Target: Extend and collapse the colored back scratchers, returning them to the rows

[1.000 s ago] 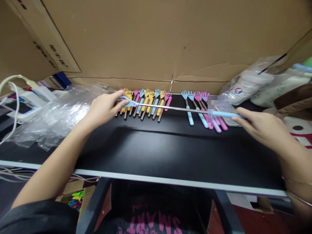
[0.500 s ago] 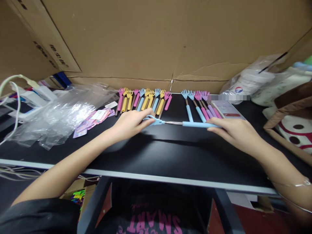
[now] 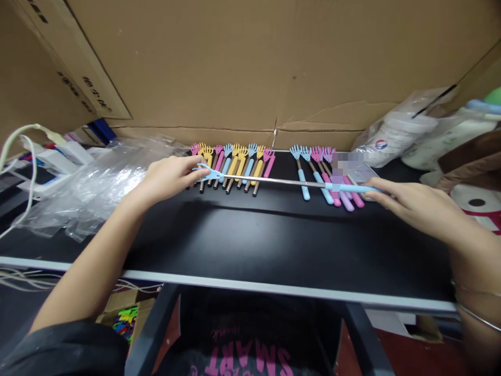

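1. While the bare left hand (image 3: pixel 172 177) has one end and the bare right hand (image 3: pixel 415 206) the other, a sky-blue back scratcher with a thin silvery metal rod (image 3: pixel 270 180) spans the gap between them, nearly level, above the glossy black tabletop (image 3: pixel 254 250).

2. The left hand grasps the claw-shaped blue plastic head (image 3: pixel 211 174) between thumb and fingers; exactly where each fingertip presses cannot be told.

3. The right hand grips the far end of the smooth blue tubular handle (image 3: pixel 354 189), thumb against fingers.

4. The back scratcher is probably light. Its rod looks straight and stiff, though slim enough to bend under a sideways load. A step in thickness near the handle suggests sliding sections, so a pull or push along its line could change its length.

5. The handle, thickest and longest of the graspable parts, seems the surest hold, though its smooth skin may slip. The head's thin prongs look easiest to flex or snap; its solid base beside the rod should take force better.

6. Beyond the rod lie a row of pink, yellow and blue back scratchers (image 3: pixel 234 165) and a smaller blue, pink and purple group (image 3: pixel 304 183); crumpled clear plastic bags (image 3: pixel 117 172) lie near the left hand.
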Available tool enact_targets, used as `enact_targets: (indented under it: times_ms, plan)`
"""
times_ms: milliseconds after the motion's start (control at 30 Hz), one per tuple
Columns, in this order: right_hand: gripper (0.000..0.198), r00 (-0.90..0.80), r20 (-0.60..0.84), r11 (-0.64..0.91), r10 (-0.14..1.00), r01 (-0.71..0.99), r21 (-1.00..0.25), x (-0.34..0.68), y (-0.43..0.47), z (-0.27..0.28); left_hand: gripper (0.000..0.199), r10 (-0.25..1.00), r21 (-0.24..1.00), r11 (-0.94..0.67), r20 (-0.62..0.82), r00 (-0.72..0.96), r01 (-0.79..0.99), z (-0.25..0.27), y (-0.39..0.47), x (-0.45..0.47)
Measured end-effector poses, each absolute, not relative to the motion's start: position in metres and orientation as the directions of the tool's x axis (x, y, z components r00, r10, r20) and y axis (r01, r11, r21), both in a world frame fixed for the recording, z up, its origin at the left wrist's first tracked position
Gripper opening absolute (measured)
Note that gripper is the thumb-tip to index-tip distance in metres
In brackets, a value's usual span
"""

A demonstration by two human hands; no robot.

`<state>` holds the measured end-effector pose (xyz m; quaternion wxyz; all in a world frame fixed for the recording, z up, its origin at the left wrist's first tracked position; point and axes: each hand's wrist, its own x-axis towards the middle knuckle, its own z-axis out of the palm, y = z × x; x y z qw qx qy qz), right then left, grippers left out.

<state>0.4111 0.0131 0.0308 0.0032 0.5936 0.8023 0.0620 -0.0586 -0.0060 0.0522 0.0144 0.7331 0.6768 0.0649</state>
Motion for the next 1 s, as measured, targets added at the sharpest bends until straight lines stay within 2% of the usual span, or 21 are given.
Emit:
enact_targets:
  times_ms: [100,300,500,633,733,900,1000]
  plan:
    - [0.044,-0.335,0.052,0.331,0.941,0.942,0.061,0.406,0.010,0.030,0.039,0.992,0.119,-0.117,0.064,0.110,0.986,0.046,-0.002,-0.058]
    - [0.047,-0.472,0.099,0.472,0.876,0.881,0.020,0.382,0.004,0.022,0.035,0.957,0.238,-0.274,0.163,0.240,0.932,0.034,-0.002,-0.037]
    - [0.052,-0.634,0.175,0.630,0.753,0.772,0.084,0.355,-0.003,0.006,0.027,0.901,0.183,-0.431,0.039,0.431,0.884,0.016,-0.019,0.007]
    - [0.052,-0.622,0.196,0.624,0.758,0.779,0.057,0.359,0.000,0.004,0.030,0.905,0.174,-0.425,0.073,0.419,0.888,0.017,-0.022,0.010]
    - [0.056,-0.604,0.168,0.605,0.779,0.795,0.052,0.363,0.001,0.011,0.031,0.918,0.145,-0.397,0.038,0.396,0.906,0.024,-0.020,0.005]
    - [0.055,-0.460,0.078,0.459,0.884,0.888,0.038,0.388,0.007,0.028,0.037,0.954,0.086,-0.299,0.005,0.300,0.950,0.037,-0.012,-0.021]
    - [0.050,-0.373,0.019,0.372,0.928,0.928,0.021,0.405,0.012,0.032,0.039,0.971,0.101,-0.229,-0.051,0.235,0.968,0.044,-0.007,-0.042]
